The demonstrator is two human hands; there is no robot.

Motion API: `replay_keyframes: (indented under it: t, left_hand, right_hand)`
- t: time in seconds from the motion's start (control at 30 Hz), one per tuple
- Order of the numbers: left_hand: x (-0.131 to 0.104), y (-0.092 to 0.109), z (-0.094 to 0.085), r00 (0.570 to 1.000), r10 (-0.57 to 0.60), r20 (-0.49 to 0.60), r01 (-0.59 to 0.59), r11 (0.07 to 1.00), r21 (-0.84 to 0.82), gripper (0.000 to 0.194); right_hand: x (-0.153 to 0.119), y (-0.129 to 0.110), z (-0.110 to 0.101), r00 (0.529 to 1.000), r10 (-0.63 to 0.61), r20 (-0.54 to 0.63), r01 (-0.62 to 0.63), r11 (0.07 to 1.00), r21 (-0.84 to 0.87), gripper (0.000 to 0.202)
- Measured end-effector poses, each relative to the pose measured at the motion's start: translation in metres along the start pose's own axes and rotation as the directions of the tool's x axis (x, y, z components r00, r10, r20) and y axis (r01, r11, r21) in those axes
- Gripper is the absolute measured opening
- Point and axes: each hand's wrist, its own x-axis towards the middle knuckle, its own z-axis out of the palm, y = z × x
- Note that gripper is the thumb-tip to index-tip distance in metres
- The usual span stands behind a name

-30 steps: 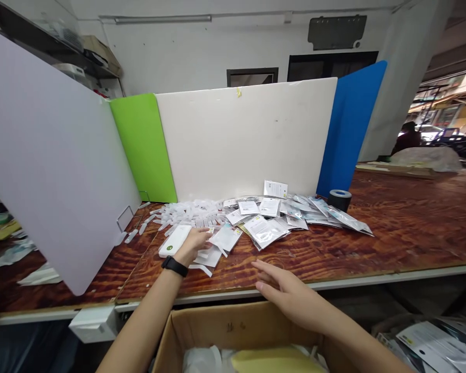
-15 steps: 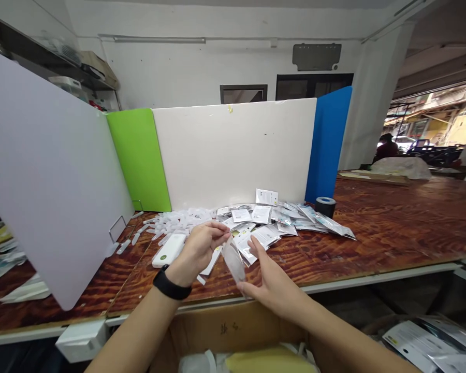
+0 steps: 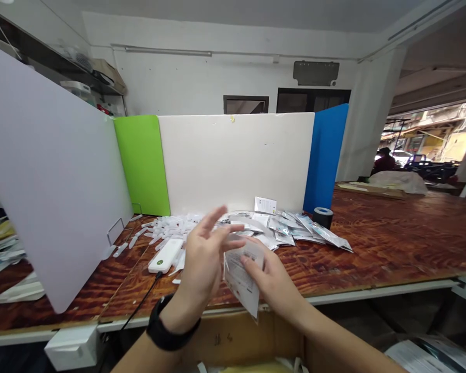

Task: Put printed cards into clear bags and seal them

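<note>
My right hand (image 3: 270, 272) grips a flat white printed packet (image 3: 243, 274), thumb on its face, over the table's front edge. Just left of it, my left hand (image 3: 205, 254) has its fingers spread, the fingertips close to the packet's upper left side; a black band is on the wrist. Behind both hands lies a heap of printed packets (image 3: 291, 225). To its left are many small white translucent pieces (image 3: 174, 225). A white box-shaped device (image 3: 165, 255) with a green mark and a black cable lies left of my left hand.
White, green (image 3: 143, 166) and blue (image 3: 325, 158) panels stand around the wooden table (image 3: 392, 238). A black roll (image 3: 323, 217) is by the blue panel. Below the edge is an open cardboard box (image 3: 233, 339) with yellow material inside. A person sits far off at the right.
My right hand has taken hold of a printed packet. My left hand has opened from its pinch on a clear thin item. The view has tilted slightly up, and the device's cable now shows.
</note>
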Motion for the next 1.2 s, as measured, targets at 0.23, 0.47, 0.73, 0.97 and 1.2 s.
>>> replay_keyframes:
  t: [0.23, 0.47, 0.73, 0.97, 1.2]
  left_hand:
    - [0.011, -0.020, -0.028, 0.967, -0.136, 0.215, 0.132, 0.991, 0.033, 0.048]
    - [-0.002, -0.039, -0.023, 0.889, -0.191, 0.416, 0.240, 0.969, -0.067, 0.034]
    - [-0.011, -0.038, -0.019, 0.974, -0.113, 0.195, 0.096, 0.991, 0.098, 0.030]
    - [-0.002, -0.033, -0.027, 0.981, -0.042, 0.189, -0.009, 0.966, 0.260, 0.024]
    - [-0.009, -0.039, -0.028, 0.879, 0.183, 0.440, -0.452, 0.614, 0.647, 0.026]
  right_hand:
    - [0.005, -0.005, -0.015, 0.987, 0.152, 0.051, -0.160, 0.914, 0.373, 0.049]
    - [-0.020, -0.001, -0.009, 0.974, 0.060, -0.216, -0.009, 0.974, 0.228, 0.089]
    - [-0.022, 0.010, -0.015, 0.968, -0.174, -0.181, 0.161, 0.983, -0.085, 0.021]
    - [-0.023, 0.009, -0.013, 0.927, -0.342, -0.154, 0.259, 0.881, -0.396, 0.025]
    - [-0.030, 0.001, -0.013, 0.611, -0.775, -0.164, 0.396, 0.478, -0.784, 0.031]
